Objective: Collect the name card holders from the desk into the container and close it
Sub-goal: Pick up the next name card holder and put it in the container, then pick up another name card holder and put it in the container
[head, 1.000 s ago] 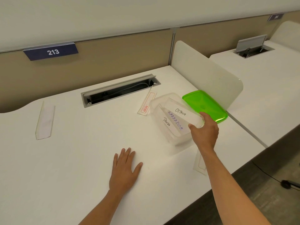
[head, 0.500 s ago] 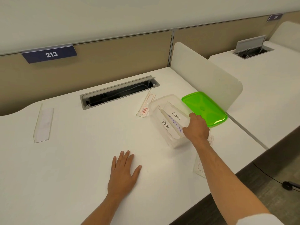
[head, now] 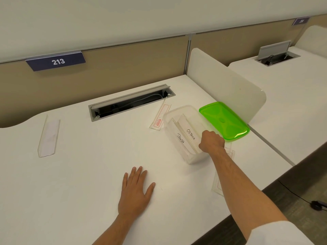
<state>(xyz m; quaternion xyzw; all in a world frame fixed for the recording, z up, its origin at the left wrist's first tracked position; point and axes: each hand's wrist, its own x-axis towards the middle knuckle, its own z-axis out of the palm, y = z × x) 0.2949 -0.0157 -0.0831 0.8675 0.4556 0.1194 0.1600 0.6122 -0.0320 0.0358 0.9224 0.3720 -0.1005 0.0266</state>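
Clear plastic container is sitting on the white desk, lid off. The right hand is reaching down into its near end with fingers curled; what they are pinching is hidden by the knuckles (cannot tell if it is a card holder). Just left of that hand, holders lettered OSTRICH and PANDA are standing tilted inside the container. Just beyond the hand, the green lid is lying flat beside the container. One holder with red print is lying on the desk further left, touching the container; another is lying under the right forearm. A blank holder is lying far left. The left hand is resting flat on the desk, fingers spread.
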